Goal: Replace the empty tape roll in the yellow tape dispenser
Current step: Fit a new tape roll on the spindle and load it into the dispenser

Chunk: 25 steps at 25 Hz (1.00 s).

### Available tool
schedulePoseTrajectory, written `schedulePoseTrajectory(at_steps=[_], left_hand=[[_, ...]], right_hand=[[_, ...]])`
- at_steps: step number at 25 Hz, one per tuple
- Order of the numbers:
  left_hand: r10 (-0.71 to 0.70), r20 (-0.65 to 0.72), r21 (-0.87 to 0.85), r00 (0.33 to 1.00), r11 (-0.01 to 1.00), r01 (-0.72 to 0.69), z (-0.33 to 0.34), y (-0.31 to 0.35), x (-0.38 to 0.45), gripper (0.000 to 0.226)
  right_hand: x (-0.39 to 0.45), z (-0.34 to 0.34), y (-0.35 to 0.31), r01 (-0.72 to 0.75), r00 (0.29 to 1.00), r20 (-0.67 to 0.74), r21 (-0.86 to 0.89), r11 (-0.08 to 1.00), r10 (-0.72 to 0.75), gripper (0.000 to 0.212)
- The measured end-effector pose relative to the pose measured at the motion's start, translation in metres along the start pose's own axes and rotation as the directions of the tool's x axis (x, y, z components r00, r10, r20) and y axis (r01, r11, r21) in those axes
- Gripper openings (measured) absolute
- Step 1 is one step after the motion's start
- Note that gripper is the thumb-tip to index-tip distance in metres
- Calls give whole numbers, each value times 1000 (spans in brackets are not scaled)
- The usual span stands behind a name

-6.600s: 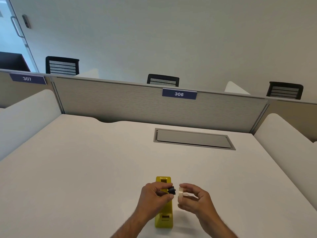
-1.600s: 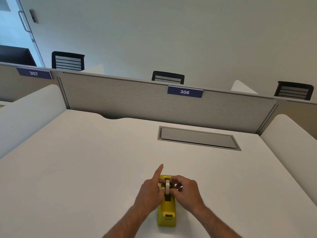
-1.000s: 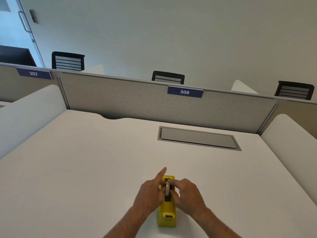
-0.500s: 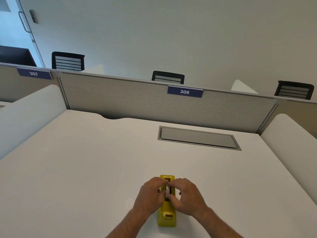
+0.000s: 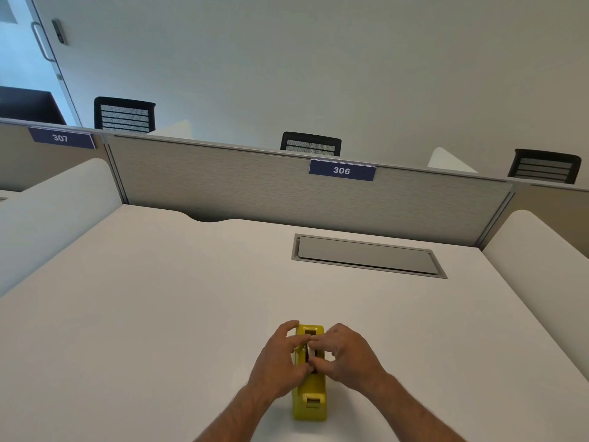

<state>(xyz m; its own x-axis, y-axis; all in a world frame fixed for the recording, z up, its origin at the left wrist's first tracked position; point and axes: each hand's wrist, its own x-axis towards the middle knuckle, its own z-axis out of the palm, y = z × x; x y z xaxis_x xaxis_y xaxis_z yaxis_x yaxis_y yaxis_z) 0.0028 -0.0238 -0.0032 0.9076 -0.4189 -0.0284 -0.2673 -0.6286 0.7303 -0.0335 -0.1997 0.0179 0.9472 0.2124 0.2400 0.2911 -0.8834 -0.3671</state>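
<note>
A grey hatch is set in the white desk; a partition carries label 306.

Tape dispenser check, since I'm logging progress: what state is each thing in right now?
Tape dispenser: upright on the desk.
Tape roll: partly down in the dispenser's slot.
Left hand: fingers pinching the roll.
Right hand: fingers pinching the roll.
Desk hatch: closed.

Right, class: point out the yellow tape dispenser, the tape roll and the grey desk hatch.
Yellow plastic tape dispenser (image 5: 309, 401): head view, near cutter end.
Pale tape roll (image 5: 309, 351): head view, top rim between both hands.
Grey rectangular desk hatch (image 5: 366, 255): head view, lid centre.
</note>
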Motion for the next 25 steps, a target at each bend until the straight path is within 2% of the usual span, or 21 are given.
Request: schedulePoseTrajectory(at_steps=[8, 13, 20, 25], left_hand=[[-16, 5, -84, 1000, 996, 16, -5, 5, 0, 53], [-31, 21, -87, 999, 996, 33, -6, 5, 2, 55], [-41, 32, -65, 999, 997, 43, -6, 4, 3, 58], [-49, 36, -67, 998, 996, 51, -5, 3, 5, 57]], right_hand=[[6, -7, 0, 49, 999, 13, -54, 997, -48, 16], [7, -11, -1, 82, 994, 78, -92, 992, -75, 33], [14, -10, 2, 46, 997, 69, -61, 997, -41, 23], [19, -11, 2, 39, 991, 133, -70, 997, -29, 36]])
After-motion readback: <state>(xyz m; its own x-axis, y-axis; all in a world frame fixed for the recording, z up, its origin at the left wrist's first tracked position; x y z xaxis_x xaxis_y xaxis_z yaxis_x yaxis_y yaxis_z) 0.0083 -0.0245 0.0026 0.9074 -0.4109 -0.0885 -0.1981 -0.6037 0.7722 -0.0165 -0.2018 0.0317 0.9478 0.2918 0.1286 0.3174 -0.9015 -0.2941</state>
